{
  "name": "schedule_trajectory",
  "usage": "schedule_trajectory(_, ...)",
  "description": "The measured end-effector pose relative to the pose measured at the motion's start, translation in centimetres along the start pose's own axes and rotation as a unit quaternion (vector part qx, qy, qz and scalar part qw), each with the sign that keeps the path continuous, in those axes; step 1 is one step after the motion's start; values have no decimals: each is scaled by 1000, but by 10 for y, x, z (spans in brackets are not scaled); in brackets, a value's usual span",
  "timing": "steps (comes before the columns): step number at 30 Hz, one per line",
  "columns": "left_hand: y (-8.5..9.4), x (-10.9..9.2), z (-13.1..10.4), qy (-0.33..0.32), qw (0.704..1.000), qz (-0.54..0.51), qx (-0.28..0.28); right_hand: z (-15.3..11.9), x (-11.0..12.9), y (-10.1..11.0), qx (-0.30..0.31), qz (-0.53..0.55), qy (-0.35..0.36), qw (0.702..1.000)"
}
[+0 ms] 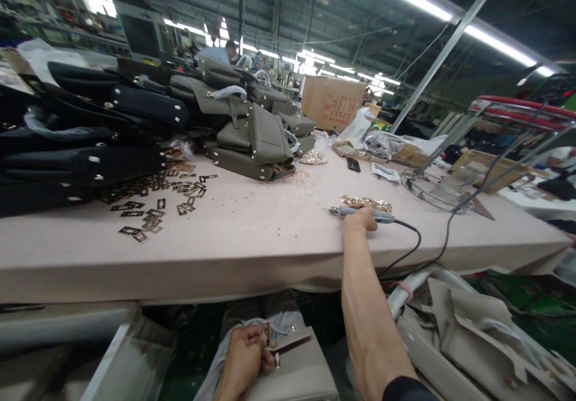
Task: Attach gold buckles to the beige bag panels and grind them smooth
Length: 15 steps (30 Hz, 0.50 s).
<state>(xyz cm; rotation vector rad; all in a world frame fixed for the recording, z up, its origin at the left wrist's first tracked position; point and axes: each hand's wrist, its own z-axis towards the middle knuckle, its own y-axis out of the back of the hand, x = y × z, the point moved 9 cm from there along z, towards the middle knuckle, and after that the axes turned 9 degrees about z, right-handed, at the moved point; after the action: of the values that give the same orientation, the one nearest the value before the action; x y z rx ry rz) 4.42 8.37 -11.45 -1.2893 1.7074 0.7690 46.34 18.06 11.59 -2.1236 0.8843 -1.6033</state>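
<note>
My right hand [360, 220] is stretched over the table, closed around a grey corded electric screwdriver [381, 217] that points left. Just behind it lies a pile of gold metal fittings [380, 205]. Low in the view, my left hand [245, 356] pinches a small gold metal frame [266, 331] at the flap of a beige handbag [302, 372]. The bag rests on my lap, its lower part cut off by the picture's edge. The palm side of my left hand is hidden.
Black handbags [112, 173] and olive handbags [252, 140] are heaped at the back left. Dark rectangular frames [148, 221] lie scattered before them. A carton [333, 102], a phone [353, 165] and a wire stand [443, 179] are farther right. Bins with beige bags [472, 323] flank me.
</note>
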Motion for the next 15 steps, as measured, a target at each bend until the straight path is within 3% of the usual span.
schedule_trajectory(15,-1,2,-2,4,1000,2,4,4,-7,-2,1,11,-8,1000)
